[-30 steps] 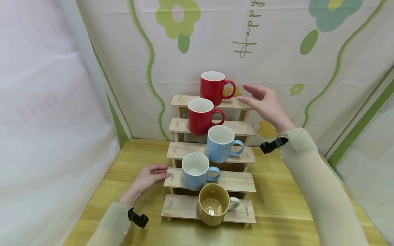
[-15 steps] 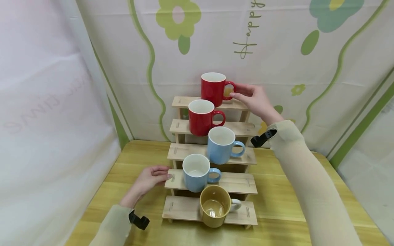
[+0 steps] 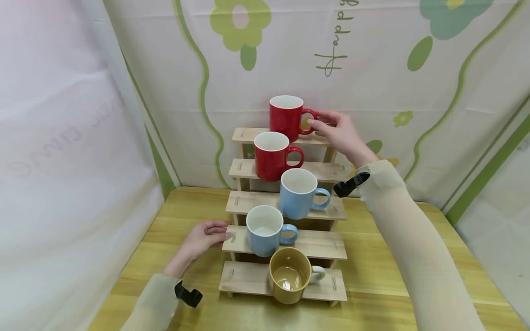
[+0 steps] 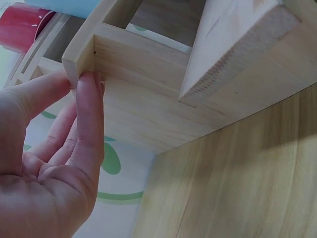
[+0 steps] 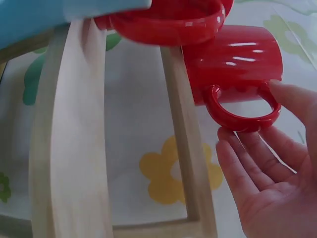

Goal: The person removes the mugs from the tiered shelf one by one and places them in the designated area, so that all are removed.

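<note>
A five-step wooden stand (image 3: 325, 242) holds the mugs in the head view. My left hand (image 3: 202, 240) pinches the left end of its second step from the bottom; in the left wrist view, thumb and forefinger meet around the board's corner. My right hand (image 3: 341, 135) is at the handle of the red mug (image 3: 285, 120) on the top step. In the right wrist view, the thumb lies at the upper part of that handle (image 5: 237, 121), and the fingertips touch its outer curve. The mug stands upright.
Going down, the steps bear another red mug (image 3: 269, 161), a light blue mug (image 3: 295, 197), a second light blue mug (image 3: 262, 239) and a mustard mug (image 3: 285, 287) with a pale handle. A printed cloth (image 3: 265, 82) hangs behind the wooden table (image 3: 381, 257).
My right hand has moved left, from beside the top red mug onto its handle. The left hand keeps its hold on the stand, and the mugs stay where they were.
</note>
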`<action>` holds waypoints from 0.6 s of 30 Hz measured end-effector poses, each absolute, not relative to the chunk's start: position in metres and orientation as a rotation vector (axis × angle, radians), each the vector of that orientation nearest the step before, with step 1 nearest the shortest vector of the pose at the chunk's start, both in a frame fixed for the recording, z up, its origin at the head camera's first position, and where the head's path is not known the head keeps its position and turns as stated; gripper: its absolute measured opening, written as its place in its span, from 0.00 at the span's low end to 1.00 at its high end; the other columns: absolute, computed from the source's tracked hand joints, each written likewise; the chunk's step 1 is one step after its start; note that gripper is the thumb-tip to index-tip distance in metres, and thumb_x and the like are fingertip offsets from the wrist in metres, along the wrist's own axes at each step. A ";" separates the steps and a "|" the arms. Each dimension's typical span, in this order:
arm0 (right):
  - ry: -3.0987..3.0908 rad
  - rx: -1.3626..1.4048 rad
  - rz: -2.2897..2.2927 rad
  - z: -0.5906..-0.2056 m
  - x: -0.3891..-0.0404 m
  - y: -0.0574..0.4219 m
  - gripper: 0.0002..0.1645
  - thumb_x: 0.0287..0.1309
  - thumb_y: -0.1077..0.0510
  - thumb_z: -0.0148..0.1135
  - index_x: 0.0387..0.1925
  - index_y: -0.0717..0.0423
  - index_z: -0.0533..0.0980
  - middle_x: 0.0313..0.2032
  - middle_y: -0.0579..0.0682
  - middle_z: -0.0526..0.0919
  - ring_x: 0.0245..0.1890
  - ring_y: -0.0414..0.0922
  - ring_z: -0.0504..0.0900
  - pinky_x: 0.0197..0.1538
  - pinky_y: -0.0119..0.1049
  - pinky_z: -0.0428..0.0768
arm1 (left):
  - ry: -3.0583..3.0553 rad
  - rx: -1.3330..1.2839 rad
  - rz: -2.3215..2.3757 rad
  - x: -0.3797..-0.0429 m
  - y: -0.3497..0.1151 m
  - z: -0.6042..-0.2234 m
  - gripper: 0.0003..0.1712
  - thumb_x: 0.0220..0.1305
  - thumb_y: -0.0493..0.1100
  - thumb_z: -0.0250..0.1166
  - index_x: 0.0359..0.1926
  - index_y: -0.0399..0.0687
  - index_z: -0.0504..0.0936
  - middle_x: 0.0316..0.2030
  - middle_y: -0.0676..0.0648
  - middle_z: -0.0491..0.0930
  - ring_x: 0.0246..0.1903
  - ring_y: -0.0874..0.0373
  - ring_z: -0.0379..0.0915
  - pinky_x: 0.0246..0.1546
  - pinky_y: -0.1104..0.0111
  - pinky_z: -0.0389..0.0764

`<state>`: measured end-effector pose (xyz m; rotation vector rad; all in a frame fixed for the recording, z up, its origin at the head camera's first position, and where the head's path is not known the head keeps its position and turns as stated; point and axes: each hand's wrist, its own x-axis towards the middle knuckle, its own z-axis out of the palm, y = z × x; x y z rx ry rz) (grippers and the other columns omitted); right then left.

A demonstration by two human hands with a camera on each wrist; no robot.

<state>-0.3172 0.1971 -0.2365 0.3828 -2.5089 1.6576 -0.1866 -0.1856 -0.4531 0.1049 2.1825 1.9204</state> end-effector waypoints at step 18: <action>-2.522 0.409 1.921 -0.219 -0.318 0.187 0.32 0.71 0.42 0.61 0.62 0.63 0.74 0.55 0.62 0.81 0.53 0.55 0.82 0.57 0.44 0.81 | 2.222 0.148 1.907 -0.187 -0.188 -0.454 0.23 0.64 0.36 0.73 0.57 0.32 0.79 0.45 0.40 0.83 0.43 0.51 0.81 0.45 0.58 0.86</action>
